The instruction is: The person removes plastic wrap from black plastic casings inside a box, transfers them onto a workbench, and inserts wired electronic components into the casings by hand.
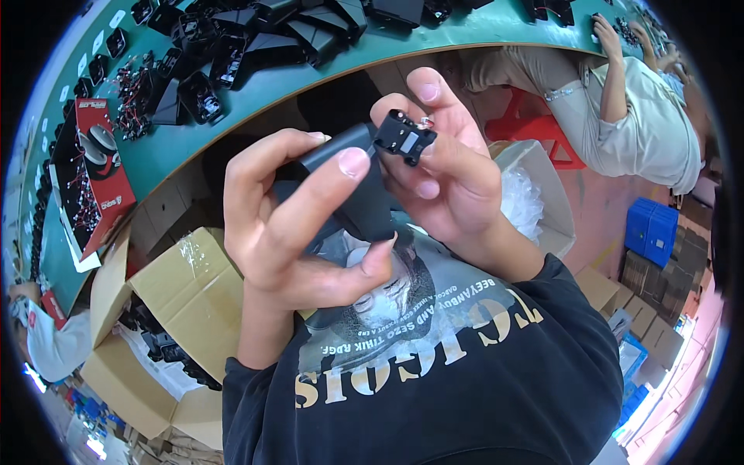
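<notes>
My left hand [287, 225] is closed round a black plastic housing [360, 194], its thumb and fingers gripping the sides. In my right hand [457, 167] a small black plastic part [404, 138] is pinched between thumb and index finger; it has a pale rectangle and a bit of shiny metal on it. The small part is held close beside the upper right edge of the housing; whether they touch I cannot tell. Both hands are raised in front of my chest, off the table. The housing's inside is turned away from view.
A green table [434, 46] curves across the far side, bearing many black housings [200, 99] and a heap of small wired parts [132, 97]. A red box [105, 155] lies at its left. Open cardboard boxes [186, 287] flank me. A co-worker [643, 124] sits at right by a red stool [535, 128].
</notes>
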{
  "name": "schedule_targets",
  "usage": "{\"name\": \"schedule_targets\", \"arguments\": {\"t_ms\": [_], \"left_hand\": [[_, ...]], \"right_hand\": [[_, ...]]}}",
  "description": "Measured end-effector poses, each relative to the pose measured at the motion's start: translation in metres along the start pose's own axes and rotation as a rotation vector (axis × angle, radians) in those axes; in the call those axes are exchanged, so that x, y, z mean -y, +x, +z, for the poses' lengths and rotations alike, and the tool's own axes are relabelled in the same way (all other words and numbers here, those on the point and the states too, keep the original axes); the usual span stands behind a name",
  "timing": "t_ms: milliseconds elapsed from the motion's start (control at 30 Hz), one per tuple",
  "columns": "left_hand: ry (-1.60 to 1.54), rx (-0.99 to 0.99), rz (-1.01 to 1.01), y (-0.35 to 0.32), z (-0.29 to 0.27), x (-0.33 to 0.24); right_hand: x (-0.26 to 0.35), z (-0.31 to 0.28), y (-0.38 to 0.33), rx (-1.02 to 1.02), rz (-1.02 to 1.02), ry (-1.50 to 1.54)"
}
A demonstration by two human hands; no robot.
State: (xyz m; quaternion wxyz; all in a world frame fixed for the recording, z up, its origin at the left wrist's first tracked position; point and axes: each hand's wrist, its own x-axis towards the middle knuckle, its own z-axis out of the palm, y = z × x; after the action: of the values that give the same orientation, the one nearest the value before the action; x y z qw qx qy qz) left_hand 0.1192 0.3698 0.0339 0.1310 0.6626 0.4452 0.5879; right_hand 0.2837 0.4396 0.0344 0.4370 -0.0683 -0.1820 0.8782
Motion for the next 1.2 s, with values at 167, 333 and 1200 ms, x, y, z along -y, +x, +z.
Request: {"name": "schedule_targets", "arguments": {"t_ms": [167, 333, 1200], "left_hand": [[0.205, 0.072, 0.043, -0.001, 0.005, -0.006], [0.237, 0.128, 0.044, 0.000, 0.002, -0.007], [-0.591, -0.156, -0.100, -0.011, 0.003, 0.024]], "right_hand": [[0.000, 0.004, 0.000, -0.031, 0.004, -0.038], [-0.001, 0.007, 0.000, -0.063, -0.030, -0.128], [0.009, 0.032, -0.006, 0.291, -0.369, -1.218]]}}
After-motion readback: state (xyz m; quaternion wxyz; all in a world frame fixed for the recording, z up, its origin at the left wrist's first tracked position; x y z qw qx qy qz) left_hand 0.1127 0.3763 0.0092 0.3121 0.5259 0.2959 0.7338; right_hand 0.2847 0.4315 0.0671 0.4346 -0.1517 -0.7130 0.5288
